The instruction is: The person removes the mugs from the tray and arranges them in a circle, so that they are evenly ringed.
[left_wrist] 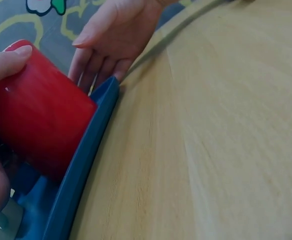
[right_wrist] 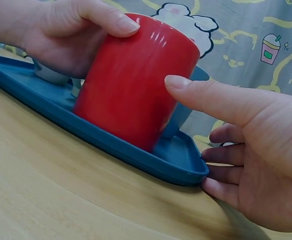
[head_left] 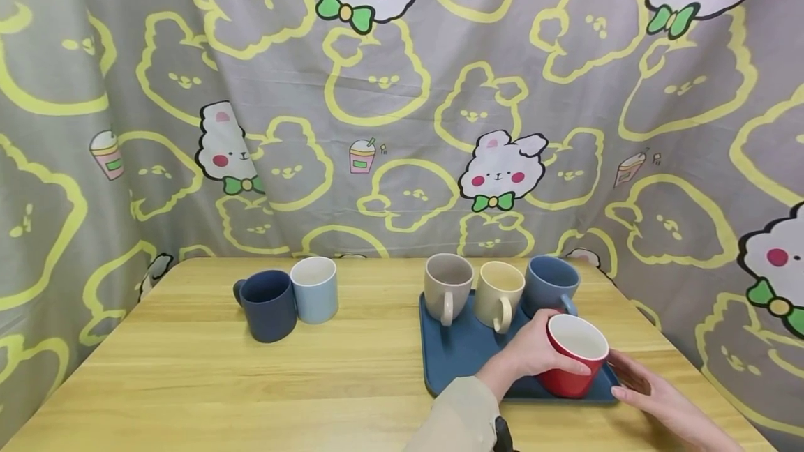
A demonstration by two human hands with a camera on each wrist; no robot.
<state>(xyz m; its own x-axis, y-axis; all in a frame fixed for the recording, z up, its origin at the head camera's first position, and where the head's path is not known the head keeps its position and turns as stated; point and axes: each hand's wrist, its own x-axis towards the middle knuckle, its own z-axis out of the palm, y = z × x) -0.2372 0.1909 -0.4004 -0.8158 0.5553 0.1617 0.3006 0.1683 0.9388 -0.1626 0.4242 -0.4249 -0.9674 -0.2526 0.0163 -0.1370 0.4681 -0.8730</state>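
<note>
A red mug [head_left: 568, 372] with a white inside stands at the front right corner of the blue tray [head_left: 465, 351]. My left hand [head_left: 534, 347] grips it from the left, thumb across its near side and fingers behind it. Beside the tray's right corner is my right hand [head_left: 653, 396], holding nothing. In the right wrist view its thumb overlaps the side of the red mug [right_wrist: 136, 85], and its loosely bent fingers [right_wrist: 226, 155] lie right at the tray's corner. Behind the red mug, a blue mug [head_left: 551, 281] stands on the tray, partly hidden by my left hand.
A grey-beige mug [head_left: 447, 284] and a cream mug [head_left: 498, 291] stand along the tray's back, handles toward me. On the left of the wooden table [head_left: 251, 396] are a navy mug [head_left: 270, 309] and a light blue cup [head_left: 317, 295]. A patterned curtain [head_left: 389, 194] hangs behind.
</note>
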